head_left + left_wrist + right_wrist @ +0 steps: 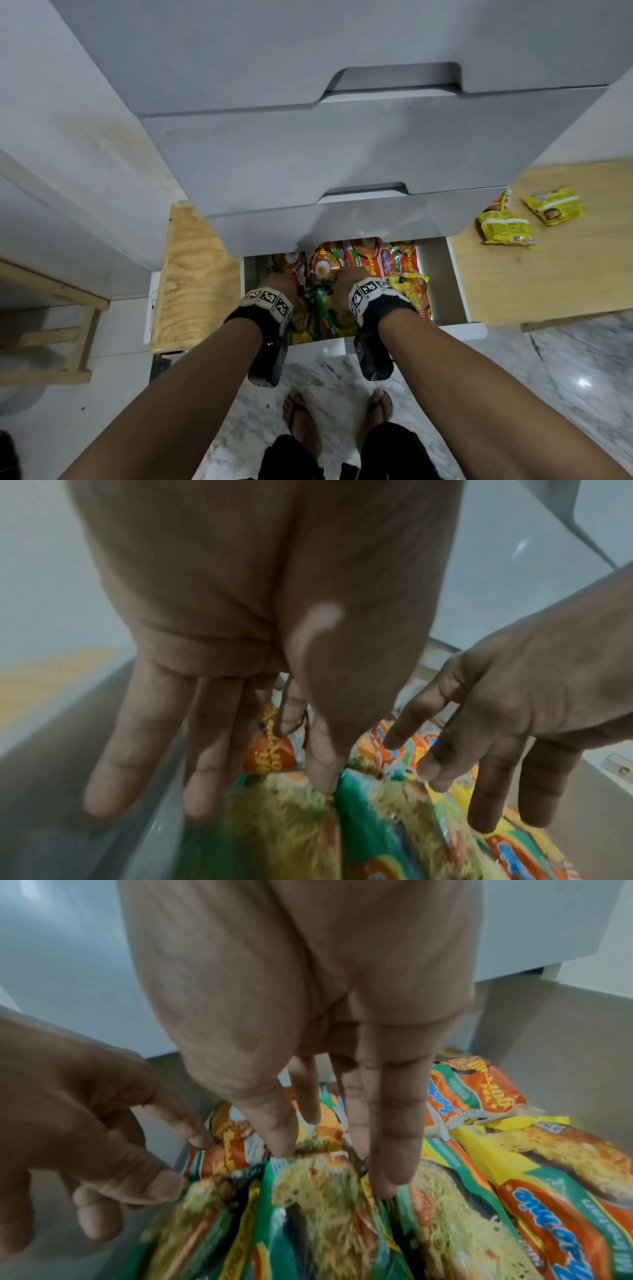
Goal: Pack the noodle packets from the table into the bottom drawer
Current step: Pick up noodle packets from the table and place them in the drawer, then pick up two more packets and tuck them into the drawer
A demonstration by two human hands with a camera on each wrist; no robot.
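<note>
Tamping green noodle packets (320, 310) down in the bottom drawer (459, 284), left hand (240, 647) and right hand (308, 1015) both slack-fingered, holding nothing; packets bulging between my grips may jam the drawer, two await on the bench (548, 274)

Both my arms reach forward and down, side by side, wrists strapped. My left hand (281, 281) hangs with fingers (219, 750) straight and slightly spread. My right hand (346, 279) sits just beside it, its fingers (394, 1137) straight too, pointing down.
</note>
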